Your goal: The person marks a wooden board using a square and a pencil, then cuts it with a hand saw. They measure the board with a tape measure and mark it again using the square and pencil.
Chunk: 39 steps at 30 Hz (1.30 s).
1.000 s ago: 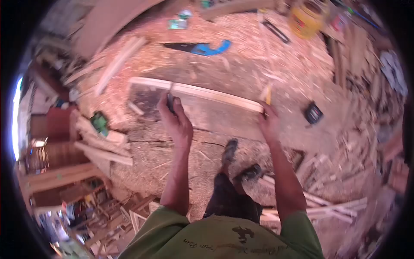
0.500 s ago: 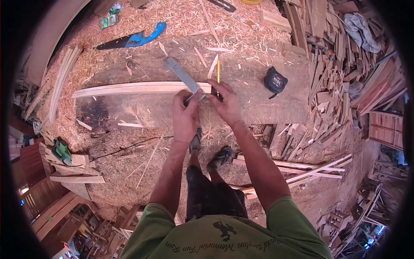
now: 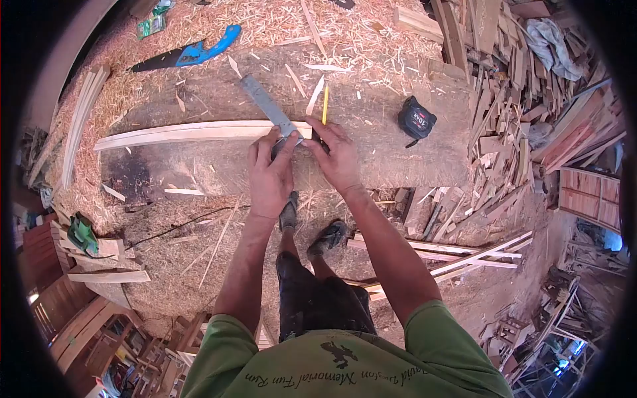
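A pale, slightly curved wood strip (image 3: 192,133) lies along the worn board (image 3: 398,166), its right end at my hands. Across that end slants a grey metal square (image 3: 265,103), its blade pointing up and left. My left hand (image 3: 271,179) is closed on the square's lower end, thumb and fingers pressed together. Just to the right, my right hand (image 3: 337,159) pinches at the strip's end, with a yellow pencil (image 3: 326,105) sticking up from the fingers. The fingertips of both hands nearly meet.
A black tape measure (image 3: 417,120) rests at the board's right. A blue-handled saw (image 3: 192,54) lies on shavings at the upper left. Curved strips (image 3: 84,126) lie at the far left. Offcuts (image 3: 504,159) are heaped at the right, and long battens (image 3: 464,255) lie below the board.
The whole view has shifted, so the board, tools and hands appear slightly further left and up. Both hands keep nearly the same grip at the strip's end.
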Each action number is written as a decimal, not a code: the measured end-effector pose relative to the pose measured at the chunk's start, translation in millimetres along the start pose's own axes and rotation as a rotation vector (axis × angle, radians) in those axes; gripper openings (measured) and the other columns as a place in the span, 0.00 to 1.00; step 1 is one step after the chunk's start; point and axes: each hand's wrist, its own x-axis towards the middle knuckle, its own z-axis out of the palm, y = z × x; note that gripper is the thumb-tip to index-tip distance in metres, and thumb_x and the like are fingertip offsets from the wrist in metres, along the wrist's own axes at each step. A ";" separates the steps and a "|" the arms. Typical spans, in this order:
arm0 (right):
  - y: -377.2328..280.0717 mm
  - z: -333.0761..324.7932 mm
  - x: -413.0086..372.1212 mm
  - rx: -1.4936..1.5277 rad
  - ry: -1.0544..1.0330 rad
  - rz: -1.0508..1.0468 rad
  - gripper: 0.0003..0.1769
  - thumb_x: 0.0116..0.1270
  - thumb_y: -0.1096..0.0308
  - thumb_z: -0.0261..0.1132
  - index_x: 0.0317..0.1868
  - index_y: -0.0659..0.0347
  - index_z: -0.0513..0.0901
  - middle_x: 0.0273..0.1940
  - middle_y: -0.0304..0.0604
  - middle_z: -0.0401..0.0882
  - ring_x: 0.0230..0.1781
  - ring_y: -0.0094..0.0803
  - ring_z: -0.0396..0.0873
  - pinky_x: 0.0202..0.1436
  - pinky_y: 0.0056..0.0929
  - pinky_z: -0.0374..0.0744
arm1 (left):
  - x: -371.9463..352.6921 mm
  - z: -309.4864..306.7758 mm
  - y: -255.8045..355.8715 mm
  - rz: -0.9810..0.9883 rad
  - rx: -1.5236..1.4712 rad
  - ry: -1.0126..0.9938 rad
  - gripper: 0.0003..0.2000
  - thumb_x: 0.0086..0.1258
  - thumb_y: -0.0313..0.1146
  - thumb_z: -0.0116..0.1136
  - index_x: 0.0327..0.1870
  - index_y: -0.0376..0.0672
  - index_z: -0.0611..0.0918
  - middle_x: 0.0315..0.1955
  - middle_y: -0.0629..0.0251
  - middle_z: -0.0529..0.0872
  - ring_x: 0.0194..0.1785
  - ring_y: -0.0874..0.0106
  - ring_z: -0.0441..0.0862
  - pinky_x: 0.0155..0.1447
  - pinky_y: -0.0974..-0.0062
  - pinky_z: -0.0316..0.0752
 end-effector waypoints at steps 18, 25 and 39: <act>1.5 0.4 -0.1 0.003 0.002 -0.004 0.27 0.73 0.62 0.76 0.70 0.54 0.87 0.53 0.54 0.90 0.56 0.52 0.86 0.62 0.47 0.84 | -3.5 8.7 4.7 -0.019 0.072 0.062 0.31 0.64 0.16 0.65 0.70 0.52 0.89 0.65 0.54 0.85 0.63 0.51 0.82 0.68 0.54 0.78; 4.2 -0.3 -0.4 -0.018 0.014 -0.060 0.29 0.71 0.67 0.76 0.72 0.53 0.86 0.51 0.52 0.90 0.54 0.50 0.87 0.62 0.44 0.84 | 19.0 -34.8 11.2 0.060 0.168 0.085 0.25 0.69 0.19 0.61 0.68 0.43 0.87 0.62 0.55 0.87 0.60 0.54 0.84 0.65 0.55 0.77; 3.7 5.0 -5.8 -0.060 0.044 -0.047 0.28 0.75 0.66 0.72 0.75 0.51 0.83 0.54 0.51 0.88 0.58 0.54 0.84 0.64 0.48 0.83 | 103.9 -26.1 -59.8 -0.061 -0.252 -0.419 0.10 0.84 0.30 0.61 0.58 0.45 0.91 0.45 0.59 0.86 0.54 0.58 0.84 0.64 0.61 0.77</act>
